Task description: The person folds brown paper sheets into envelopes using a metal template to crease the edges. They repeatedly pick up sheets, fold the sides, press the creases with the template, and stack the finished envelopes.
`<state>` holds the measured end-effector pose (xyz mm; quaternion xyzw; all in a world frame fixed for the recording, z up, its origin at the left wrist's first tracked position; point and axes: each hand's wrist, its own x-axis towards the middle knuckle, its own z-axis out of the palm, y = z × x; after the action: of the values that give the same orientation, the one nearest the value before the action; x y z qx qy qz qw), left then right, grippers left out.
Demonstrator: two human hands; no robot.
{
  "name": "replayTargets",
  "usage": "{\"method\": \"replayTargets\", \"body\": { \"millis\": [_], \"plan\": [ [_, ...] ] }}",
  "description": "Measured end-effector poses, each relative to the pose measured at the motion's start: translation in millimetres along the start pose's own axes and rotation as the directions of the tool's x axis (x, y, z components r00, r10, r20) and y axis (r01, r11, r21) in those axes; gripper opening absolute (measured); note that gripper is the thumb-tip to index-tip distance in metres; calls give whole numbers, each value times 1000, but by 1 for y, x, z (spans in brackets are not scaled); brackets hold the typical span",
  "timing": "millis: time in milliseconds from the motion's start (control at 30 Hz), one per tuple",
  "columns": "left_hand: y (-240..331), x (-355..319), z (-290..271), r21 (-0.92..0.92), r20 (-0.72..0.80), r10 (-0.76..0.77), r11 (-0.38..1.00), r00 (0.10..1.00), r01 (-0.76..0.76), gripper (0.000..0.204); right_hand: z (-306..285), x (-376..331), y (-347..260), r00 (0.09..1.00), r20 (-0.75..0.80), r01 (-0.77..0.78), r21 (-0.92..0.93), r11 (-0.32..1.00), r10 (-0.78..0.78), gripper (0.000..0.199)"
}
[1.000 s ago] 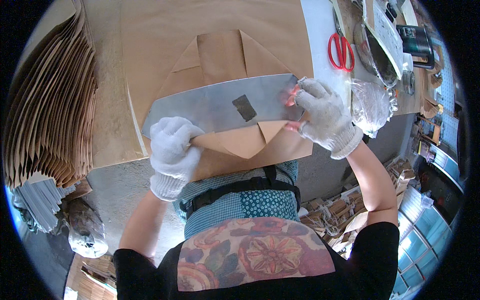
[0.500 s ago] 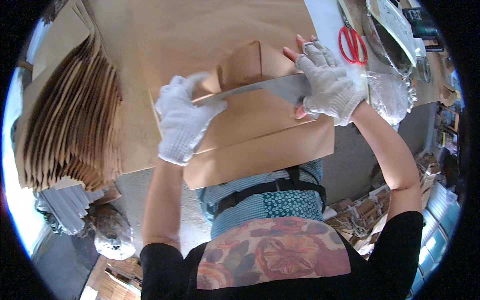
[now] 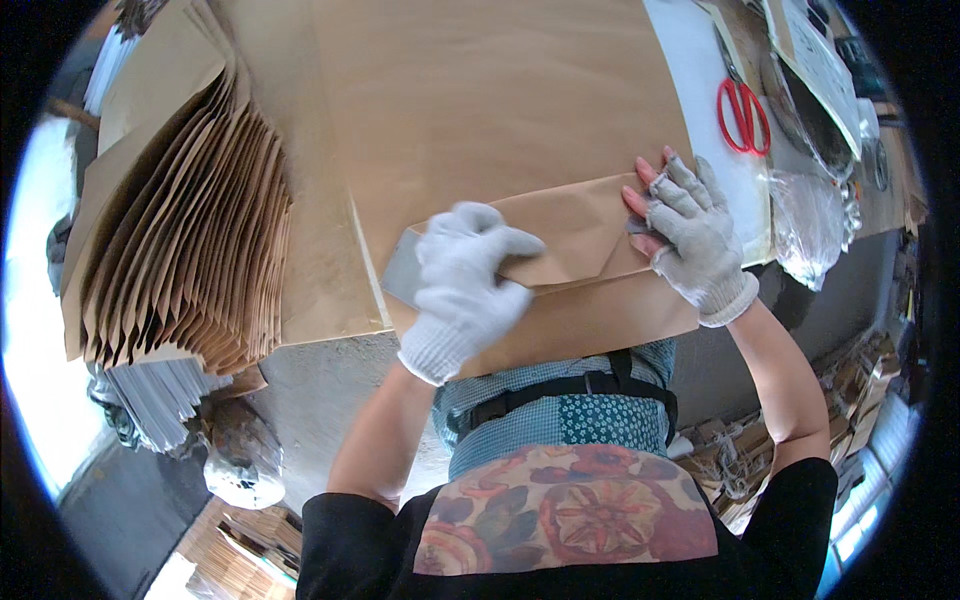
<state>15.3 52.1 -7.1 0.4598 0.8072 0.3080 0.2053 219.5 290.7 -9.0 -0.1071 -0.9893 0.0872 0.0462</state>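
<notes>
From where I stand, the folded brown paper (image 3: 580, 235) lies at the centre of the frame, between the 2 gloved hands, its long axis running left to right and rising slightly toward the right. The left hand (image 3: 462, 285) is nearer its middle, lying over its left half; the right hand (image 3: 700, 235) sits at its right end. The 2 hands are apart. The right has its fingers spread and thumb away from them; the left is partly curled, blurred, and I cannot tell whether it pinches anything.

A grey metal plate (image 3: 402, 268) shows at the fold's left end, that tip pointing to the left of the frame. Beneath spreads a large brown sheet (image 3: 500, 100), reaching the top edge.
</notes>
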Motion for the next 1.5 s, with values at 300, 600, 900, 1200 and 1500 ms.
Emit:
{"method": "replayTargets", "body": {
  "millis": [300,600,900,1200,1500],
  "plan": [
    [-9,-3,-5,324,-186,149,942,971,-82,47,22,57,-55,979,-147,171,237,956,-139,43],
    [15,16,34,424,-272,202,903,941,-71,45,38,75,-80,948,-312,12,235,972,64,38],
    [-44,-47,-28,53,-361,-10,998,932,31,49,4,24,30,952,-292,111,61,992,-88,32],
    [-56,-104,-18,-991,121,-583,-117,804,64,43,-36,-7,-12,987,-122,-88,156,984,108,62],
    [48,-21,-219,-123,-747,-159,987,645,100,35,-44,44,73,823,23,-149,973,176,567,12]
  ]
}}
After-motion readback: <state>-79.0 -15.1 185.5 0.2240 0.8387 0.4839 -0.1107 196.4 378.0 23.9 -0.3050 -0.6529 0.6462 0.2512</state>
